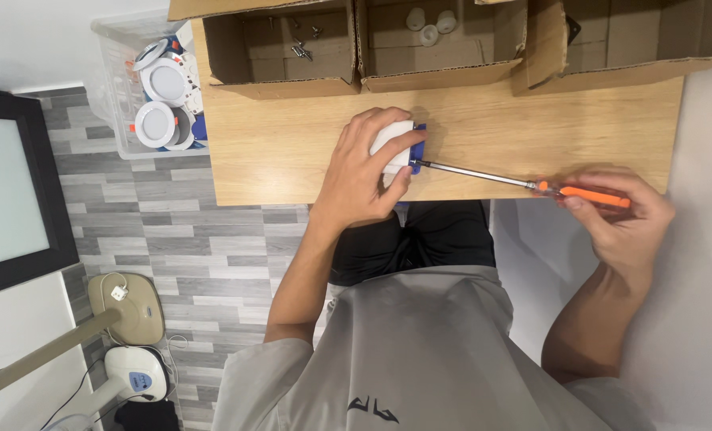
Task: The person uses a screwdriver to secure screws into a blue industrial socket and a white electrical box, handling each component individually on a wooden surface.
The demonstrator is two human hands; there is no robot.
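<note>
Orange-handled screwdriver [532,185] pinched in right hand [623,215]; left hand [364,172] clamps one white fixture [400,148] before three cardboard boxes [292,80].

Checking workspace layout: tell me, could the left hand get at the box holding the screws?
Probably yes: the left hand holds the white fixture, and bare table lies between it and the open cardboard box.

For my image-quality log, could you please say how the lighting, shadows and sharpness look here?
Head view: even, soft light, no strong glare; faint shadow under the left hand on the wooden table; screwdriver and right hand sharp; slight wide-angle bend at the edges.
</note>
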